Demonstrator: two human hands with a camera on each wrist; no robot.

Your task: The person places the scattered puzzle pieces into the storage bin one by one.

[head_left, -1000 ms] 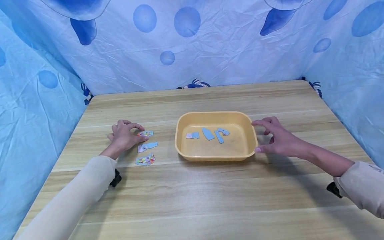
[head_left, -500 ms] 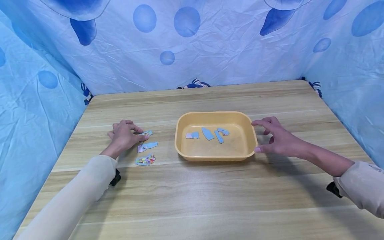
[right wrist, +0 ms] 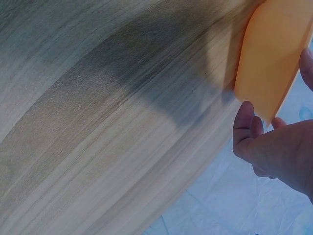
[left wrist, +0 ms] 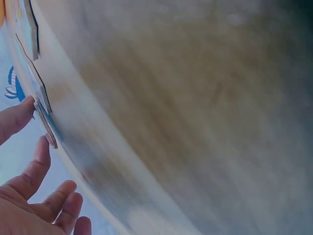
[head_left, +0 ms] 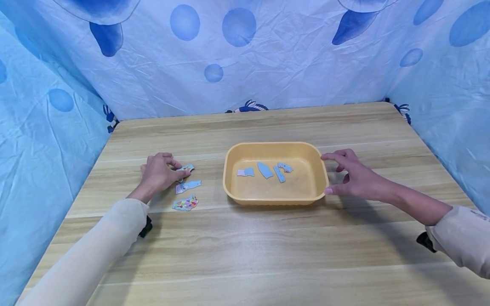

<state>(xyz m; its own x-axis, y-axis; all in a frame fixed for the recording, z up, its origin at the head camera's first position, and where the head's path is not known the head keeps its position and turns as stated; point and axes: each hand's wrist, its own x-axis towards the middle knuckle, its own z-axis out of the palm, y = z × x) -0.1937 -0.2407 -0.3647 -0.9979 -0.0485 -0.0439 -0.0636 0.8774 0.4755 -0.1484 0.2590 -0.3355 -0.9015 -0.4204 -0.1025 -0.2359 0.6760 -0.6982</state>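
Observation:
My left hand (head_left: 158,173) pinches a small, colourful jigsaw piece (head_left: 187,167) between thumb and index finger, at the left of the table. In the left wrist view the thumb meets one end of that piece (left wrist: 46,126) and the index fingertip the other; the remaining fingers spread loosely below. Just nearer lie a pale blue piece (head_left: 188,187) and a multicoloured piece (head_left: 185,203), forming a column. Over at the tray's right end, my right hand (head_left: 354,176) rests thumb and index fingertips on the yellow tray's rim (head_left: 324,172), fingers apart and relaxed.
Several light blue jigsaw pieces (head_left: 265,170) lie flat inside the tray. Bare wooden tabletop (head_left: 245,246) shows between the column of pieces and the tray, and in front of both. A blue patterned curtain (head_left: 268,63) encloses the back and sides.
The piece under my left fingers has turned and shifted slightly left, its far right corner now tilted up and away. The left hand turned a little with it; the right hand and tray stayed put.

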